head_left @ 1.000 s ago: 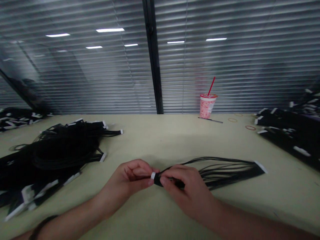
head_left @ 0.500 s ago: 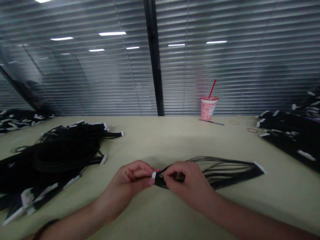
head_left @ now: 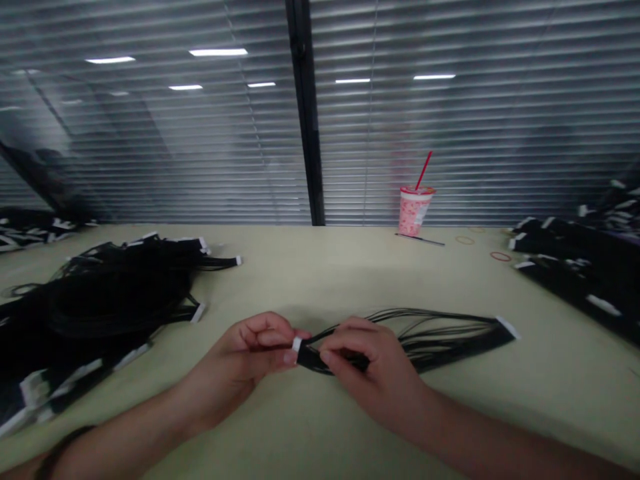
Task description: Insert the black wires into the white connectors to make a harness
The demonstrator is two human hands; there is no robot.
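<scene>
A bundle of thin black wires (head_left: 440, 333) lies across the pale green table (head_left: 320, 267), with a white connector at each end. My left hand (head_left: 250, 363) pinches the near white connector (head_left: 297, 345) between thumb and fingers. My right hand (head_left: 373, 373) is closed on the black wires just to the right of that connector. The far white connector (head_left: 507, 327) rests on the table to the right, and the wires fan apart in between.
A big heap of the same black wire bundles (head_left: 95, 313) covers the table's left side. More bundles (head_left: 580, 267) are stacked at the right edge. A pink cup with a red straw (head_left: 414, 210), a pen and rubber bands (head_left: 500, 256) sit by the blinds at the back.
Both hands keep their hold on the bundle's near end and have shifted slightly left. My right fingers have re-gripped the wires close to the connector.
</scene>
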